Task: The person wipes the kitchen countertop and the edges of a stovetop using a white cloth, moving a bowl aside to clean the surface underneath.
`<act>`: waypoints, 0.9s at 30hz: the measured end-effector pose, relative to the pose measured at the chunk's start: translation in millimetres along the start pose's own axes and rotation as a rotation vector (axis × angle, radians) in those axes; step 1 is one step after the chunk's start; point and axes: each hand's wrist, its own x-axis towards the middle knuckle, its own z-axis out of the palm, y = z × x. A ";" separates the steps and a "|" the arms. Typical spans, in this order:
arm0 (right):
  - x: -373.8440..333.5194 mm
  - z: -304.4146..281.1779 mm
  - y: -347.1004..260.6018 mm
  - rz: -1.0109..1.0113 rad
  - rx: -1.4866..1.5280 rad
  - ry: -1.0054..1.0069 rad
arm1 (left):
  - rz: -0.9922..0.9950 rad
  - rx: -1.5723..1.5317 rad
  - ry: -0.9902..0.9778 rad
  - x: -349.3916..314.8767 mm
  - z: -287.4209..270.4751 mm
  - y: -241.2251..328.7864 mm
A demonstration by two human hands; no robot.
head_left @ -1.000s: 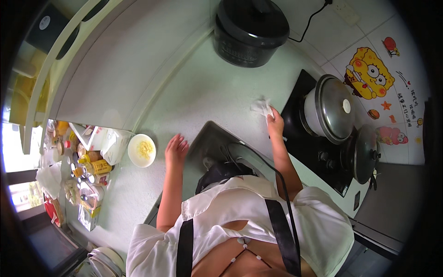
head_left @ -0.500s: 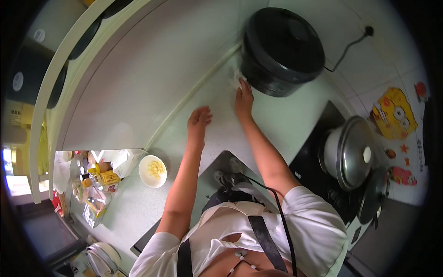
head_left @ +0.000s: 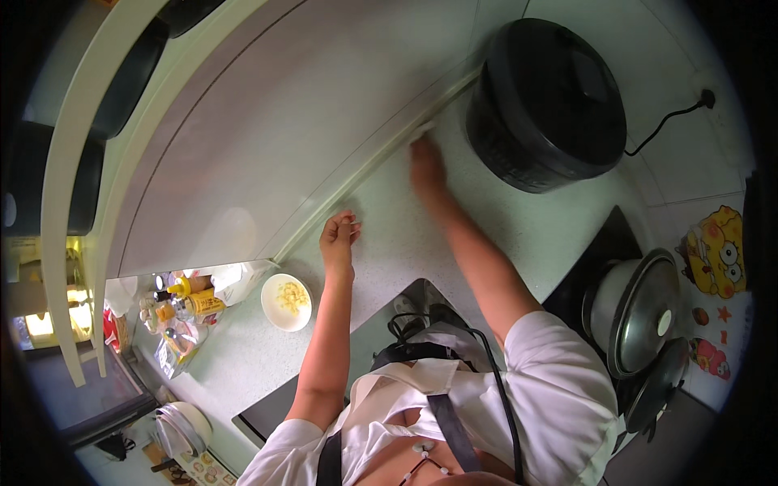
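My right hand (head_left: 427,168), blurred by motion, reaches to the far edge of the pale countertop (head_left: 389,215). Its closed fingers press a crumpled white tissue (head_left: 425,128) against the counter where it meets the wall; most of the tissue is hidden under the hand. To its left and nearer me, my left hand (head_left: 338,236) hovers over the counter. Its fingers are loosely bent and apart, with nothing visible in them. A white bowl (head_left: 272,314) with chopped pale-yellow bits in it stands to the left of my left forearm.
A large black cooker (head_left: 519,154) stands at the back right, its cord running to a wall socket. A lidded steel pot (head_left: 648,312) and a dark pan (head_left: 658,385) sit on the right. Bottles (head_left: 198,303) crowd the left corner; stacked bowls (head_left: 182,429) are at lower left.
My right hand has moved with the tissue from beside the cooker's base leftward to the wall edge. My left hand has drawn slightly back and its fingers are more bent. The view has shifted.
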 end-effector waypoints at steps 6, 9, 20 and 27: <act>-62.8 7.7 1.5 -0.170 0.286 -0.173 | 0.017 0.035 -0.008 0.4 -8.8 10.2; -1.8 -18.0 -8.5 0.147 0.341 0.150 | 0.030 0.065 0.038 -5.8 -24.4 13.1; 8.9 34.2 -30.4 -0.051 -0.018 0.299 | 0.011 0.063 0.135 -42.1 -48.0 21.3; -72.3 30.5 -91.9 -0.418 0.143 -0.052 | 0.023 0.057 0.112 -60.3 -48.8 25.9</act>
